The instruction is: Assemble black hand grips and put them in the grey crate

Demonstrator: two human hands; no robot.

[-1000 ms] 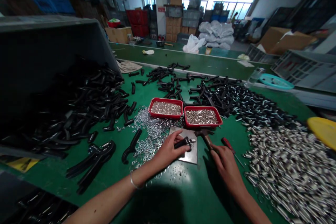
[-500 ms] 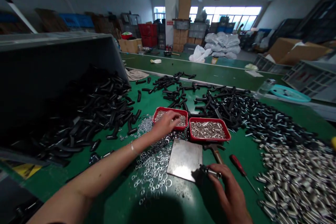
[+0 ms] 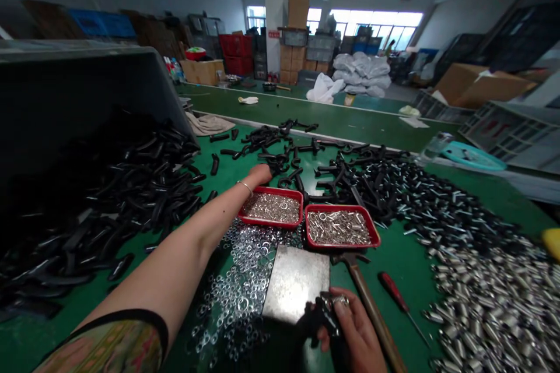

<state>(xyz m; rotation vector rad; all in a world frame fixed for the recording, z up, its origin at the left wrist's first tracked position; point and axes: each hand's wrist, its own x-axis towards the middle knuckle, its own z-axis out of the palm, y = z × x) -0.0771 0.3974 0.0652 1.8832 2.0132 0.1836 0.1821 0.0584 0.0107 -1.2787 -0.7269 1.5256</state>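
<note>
My left hand (image 3: 261, 173) reaches over the left red tray (image 3: 301, 224) to the black curved parts (image 3: 280, 163) behind it; its fingers are hidden, so their grip does not show. In my right hand (image 3: 356, 326) is a black part with a coil spring (image 3: 339, 301), closed in the fingers near the front of a square metal plate (image 3: 297, 282). Small metal pieces fill the left tray. The right red tray (image 3: 375, 238) contains small metal pins and a ring.
Loose metal rings (image 3: 236, 285) lie left of the plate. A hammer (image 3: 370, 297) and a red-handled screwdriver (image 3: 396, 291) are on the right, beside heaped metal cylinders (image 3: 494, 303) and black parts with bolts (image 3: 437, 198). A grey bin (image 3: 168, 90) of black handles stands left.
My left hand has left the left tray and moved farther back to the black parts. My right hand still holds the spring part, now turned, with more black pieces showing. The view has shifted.
</note>
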